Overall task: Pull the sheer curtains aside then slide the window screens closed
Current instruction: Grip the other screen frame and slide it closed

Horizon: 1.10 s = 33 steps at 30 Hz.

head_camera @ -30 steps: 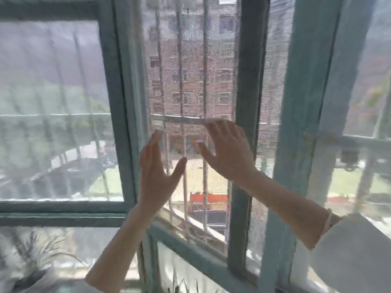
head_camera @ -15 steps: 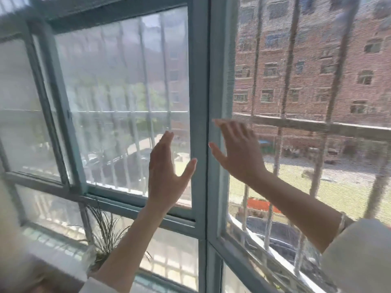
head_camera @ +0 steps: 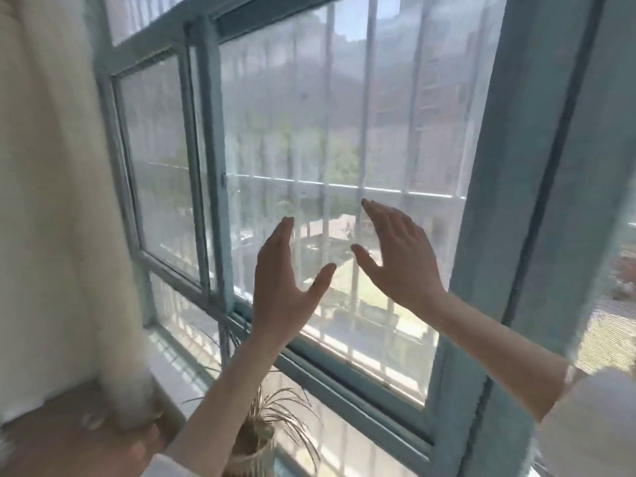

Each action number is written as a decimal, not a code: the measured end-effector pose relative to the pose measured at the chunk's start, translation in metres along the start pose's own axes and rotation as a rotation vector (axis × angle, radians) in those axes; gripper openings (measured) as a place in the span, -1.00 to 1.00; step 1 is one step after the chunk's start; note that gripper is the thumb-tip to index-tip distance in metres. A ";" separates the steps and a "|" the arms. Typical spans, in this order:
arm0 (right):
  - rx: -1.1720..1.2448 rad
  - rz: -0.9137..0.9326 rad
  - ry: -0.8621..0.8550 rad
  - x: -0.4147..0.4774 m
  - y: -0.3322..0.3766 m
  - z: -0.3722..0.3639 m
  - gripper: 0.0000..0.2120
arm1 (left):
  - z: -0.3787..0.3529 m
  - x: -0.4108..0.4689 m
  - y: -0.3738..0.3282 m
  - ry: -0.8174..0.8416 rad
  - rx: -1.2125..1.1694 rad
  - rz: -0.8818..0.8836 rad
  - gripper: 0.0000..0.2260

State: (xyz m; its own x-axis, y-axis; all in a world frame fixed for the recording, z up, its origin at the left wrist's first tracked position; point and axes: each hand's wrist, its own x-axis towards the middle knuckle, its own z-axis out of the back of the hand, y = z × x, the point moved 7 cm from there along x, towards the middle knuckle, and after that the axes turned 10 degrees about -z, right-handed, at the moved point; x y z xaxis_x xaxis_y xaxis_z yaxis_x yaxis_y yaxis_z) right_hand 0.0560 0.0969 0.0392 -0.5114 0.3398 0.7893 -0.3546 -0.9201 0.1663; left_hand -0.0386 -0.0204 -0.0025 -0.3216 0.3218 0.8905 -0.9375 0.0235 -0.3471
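Note:
My left hand (head_camera: 285,287) and my right hand (head_camera: 399,256) are raised side by side in front of a glazed sliding pane (head_camera: 344,132), fingers spread, holding nothing. Whether the palms touch the glass I cannot tell. The pane sits in a blue-green window frame (head_camera: 213,166). A wide blue-green upright (head_camera: 516,201) stands just right of my right hand. Beyond it, at the far right edge, a strip of mesh window screen (head_camera: 612,325) shows. A cream sheer curtain (head_camera: 51,201) hangs bunched at the left.
A potted plant with thin dry leaves (head_camera: 261,432) stands on the sill below my left forearm. A brown surface (head_camera: 69,442) lies at the bottom left under the curtain. White security bars (head_camera: 327,180) run outside the glass.
My view has swung left from the mesh screen to the glass pane, and the curtain has come into sight. Both hands stay raised and spread, now over the glass instead of the screen.

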 end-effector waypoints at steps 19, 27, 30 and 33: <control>0.033 0.134 0.045 0.246 0.170 -0.349 -0.49 | 0.062 0.119 0.420 0.005 0.148 0.096 -0.28; -0.068 0.233 0.034 0.342 0.184 -0.450 -0.52 | 0.020 0.158 0.539 -0.008 0.133 0.165 -0.29; -0.162 0.291 0.053 0.375 0.184 -0.488 -0.52 | 0.000 0.177 0.576 0.033 0.125 0.162 -0.30; -0.213 0.320 0.066 0.399 0.186 -0.516 -0.53 | -0.012 0.194 0.604 0.039 0.125 0.145 -0.30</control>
State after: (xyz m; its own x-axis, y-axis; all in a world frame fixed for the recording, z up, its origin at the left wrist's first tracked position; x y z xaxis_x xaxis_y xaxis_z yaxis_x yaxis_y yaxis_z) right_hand -0.6182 0.1617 0.0803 -0.6693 0.0602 0.7406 -0.3200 -0.9229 -0.2141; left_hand -0.6652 0.0676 -0.0429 -0.4513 0.3494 0.8211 -0.8918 -0.1424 -0.4295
